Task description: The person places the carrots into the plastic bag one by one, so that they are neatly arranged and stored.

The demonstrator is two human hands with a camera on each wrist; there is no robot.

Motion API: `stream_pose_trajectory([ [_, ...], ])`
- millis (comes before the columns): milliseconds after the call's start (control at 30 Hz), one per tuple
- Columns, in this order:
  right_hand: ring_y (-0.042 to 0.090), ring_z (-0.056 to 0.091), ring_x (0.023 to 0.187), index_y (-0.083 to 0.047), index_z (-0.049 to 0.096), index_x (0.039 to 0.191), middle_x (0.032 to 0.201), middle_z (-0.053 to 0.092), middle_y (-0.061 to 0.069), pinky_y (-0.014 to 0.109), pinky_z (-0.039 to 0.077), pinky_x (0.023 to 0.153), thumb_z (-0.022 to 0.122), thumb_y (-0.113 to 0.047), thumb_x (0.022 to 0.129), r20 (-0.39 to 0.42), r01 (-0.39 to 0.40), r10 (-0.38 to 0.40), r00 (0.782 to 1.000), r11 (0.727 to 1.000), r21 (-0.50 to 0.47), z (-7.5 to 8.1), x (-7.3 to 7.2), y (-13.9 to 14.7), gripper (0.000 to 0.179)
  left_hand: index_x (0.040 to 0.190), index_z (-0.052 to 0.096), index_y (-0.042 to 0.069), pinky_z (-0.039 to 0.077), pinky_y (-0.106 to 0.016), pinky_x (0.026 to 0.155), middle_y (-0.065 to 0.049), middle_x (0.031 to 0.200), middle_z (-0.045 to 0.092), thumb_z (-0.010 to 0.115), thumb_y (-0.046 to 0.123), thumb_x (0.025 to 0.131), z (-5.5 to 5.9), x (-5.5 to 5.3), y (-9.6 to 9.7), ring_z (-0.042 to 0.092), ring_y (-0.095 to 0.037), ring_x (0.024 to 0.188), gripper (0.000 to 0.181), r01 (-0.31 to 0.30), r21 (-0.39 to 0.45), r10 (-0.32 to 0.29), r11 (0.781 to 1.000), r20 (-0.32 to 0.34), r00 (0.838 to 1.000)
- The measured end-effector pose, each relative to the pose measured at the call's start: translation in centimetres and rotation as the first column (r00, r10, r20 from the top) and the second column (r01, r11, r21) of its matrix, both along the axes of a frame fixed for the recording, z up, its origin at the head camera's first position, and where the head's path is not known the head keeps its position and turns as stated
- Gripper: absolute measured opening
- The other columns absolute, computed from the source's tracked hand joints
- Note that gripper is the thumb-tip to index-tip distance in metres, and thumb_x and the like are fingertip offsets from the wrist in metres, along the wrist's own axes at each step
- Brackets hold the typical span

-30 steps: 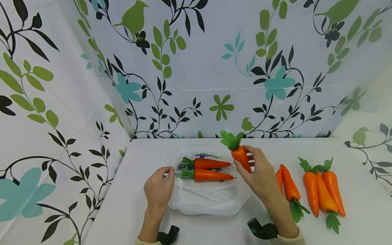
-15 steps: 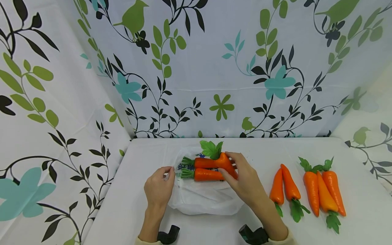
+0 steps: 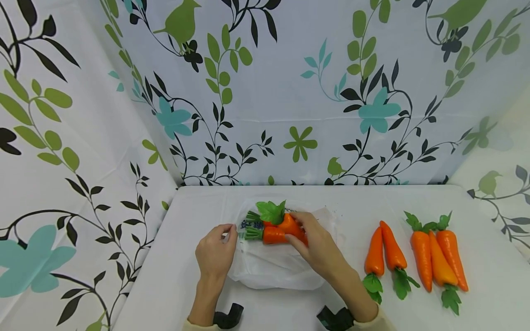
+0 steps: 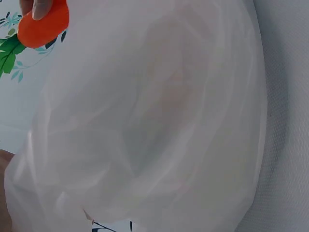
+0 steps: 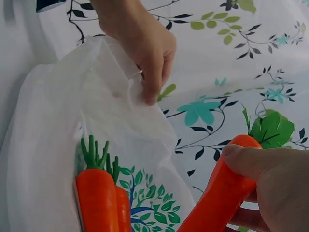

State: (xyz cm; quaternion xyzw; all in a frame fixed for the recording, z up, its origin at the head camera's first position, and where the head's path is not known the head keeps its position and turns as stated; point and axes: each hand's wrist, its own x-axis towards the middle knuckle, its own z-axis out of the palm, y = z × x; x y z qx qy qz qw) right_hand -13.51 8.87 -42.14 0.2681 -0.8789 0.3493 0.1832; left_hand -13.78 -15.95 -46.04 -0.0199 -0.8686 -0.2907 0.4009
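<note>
My left hand [image 3: 215, 250] pinches the left edge of a white plastic bag [image 3: 281, 273] with a printed tree and lettering. In the right wrist view, two carrots [image 5: 96, 200] with stubby green stems lie side by side in the bag. My right hand [image 3: 316, 243] grips another carrot [image 5: 219, 195], with broad green leaves [image 3: 271, 212], between thumb and fingers. From the head, this carrot hangs over the other two and partly hides them; the right wrist view has it beside the bag's rim. The pale bag fills most of the left wrist view.
On the white table [image 3: 157, 285], to the right, lie two carrots [image 3: 374, 257] side by side, tips together. Farther right is a group of three carrots [image 3: 421, 262], the middle one more orange-yellow. A leaf-patterned cloth [image 3: 265, 101] hangs behind and at the sides.
My right hand has carried its leafy carrot leftward and down, from the bag's right side to above the two carrots there. The left hand has stayed at the bag's edge.
</note>
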Motion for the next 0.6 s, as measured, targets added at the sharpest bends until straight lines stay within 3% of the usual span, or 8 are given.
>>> stream_pose_trajectory([
  [167, 0.012, 0.055, 0.112, -0.016, 0.047, 0.13, 0.127, 0.054, -0.003, 0.034, 0.049, 0.096, 0.07, -0.027, 0.084, 0.042, -0.006, 0.003, 0.999, 0.998, 0.07, -1.0, -0.4, -0.5, 0.053, 0.081, 0.073, 0.005, 0.054, -0.036, 0.051, -0.009, 0.075, 0.073, 0.068, 0.013, 0.08, 0.1, 0.0, 0.0, 0.068, -0.02, 0.058, 0.009, -0.015, -0.004, 0.015, 1.0, 0.003, 1.0],
  [400, 0.018, 0.055, 0.113, -0.011, 0.049, 0.127, 0.125, 0.056, 0.004, 0.034, 0.05, 0.093, 0.071, -0.017, 0.083, -0.028, -0.052, 0.057, 0.998, 0.986, 0.156, -2.3, -0.7, -1.1, 0.05, 0.08, 0.073, 0.005, 0.054, -0.036, 0.051, -0.009, 0.077, 0.074, 0.068, 0.014, 0.08, 0.1, -0.1, 0.0, 0.067, -0.02, 0.057, 0.011, -0.035, -0.007, 0.035, 0.999, -0.001, 0.999],
  [600, 0.014, 0.055, 0.111, -0.012, 0.049, 0.127, 0.12, 0.056, -0.001, 0.03, 0.049, 0.096, 0.072, -0.013, 0.079, -0.088, -0.053, 0.071, 0.994, 0.979, 0.199, -3.2, -0.9, -1.5, 0.052, 0.081, 0.073, 0.004, 0.054, -0.036, 0.051, -0.009, 0.076, 0.073, 0.068, 0.014, 0.081, 0.1, -0.1, -0.1, 0.067, -0.02, 0.057, 0.011, -0.026, -0.01, 0.026, 1.0, 0.0, 1.0],
])
